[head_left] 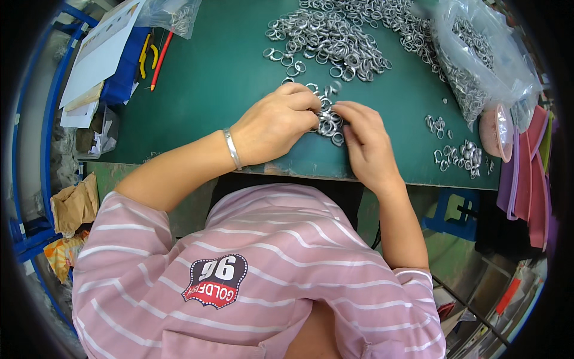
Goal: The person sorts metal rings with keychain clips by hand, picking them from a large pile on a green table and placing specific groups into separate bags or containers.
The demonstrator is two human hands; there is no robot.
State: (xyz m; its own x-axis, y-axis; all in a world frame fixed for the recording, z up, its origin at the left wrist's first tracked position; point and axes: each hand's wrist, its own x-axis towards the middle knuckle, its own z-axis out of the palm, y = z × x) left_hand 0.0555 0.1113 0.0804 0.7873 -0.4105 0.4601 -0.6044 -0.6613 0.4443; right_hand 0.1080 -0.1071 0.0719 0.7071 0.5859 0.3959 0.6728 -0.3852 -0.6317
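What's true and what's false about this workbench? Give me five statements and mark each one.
1. The left hand and right hand meet at a small pile of metal rings. True.
2. The silver bracelet is on the right wrist. False: it is on the left wrist.
3. A red pen-like tool lies beside the yellow-handled pliers. True.
4. The clear plastic bag at the right is empty. False: it holds many rings.
5. The large heap of rings lies farther from the person than the small pile. True.
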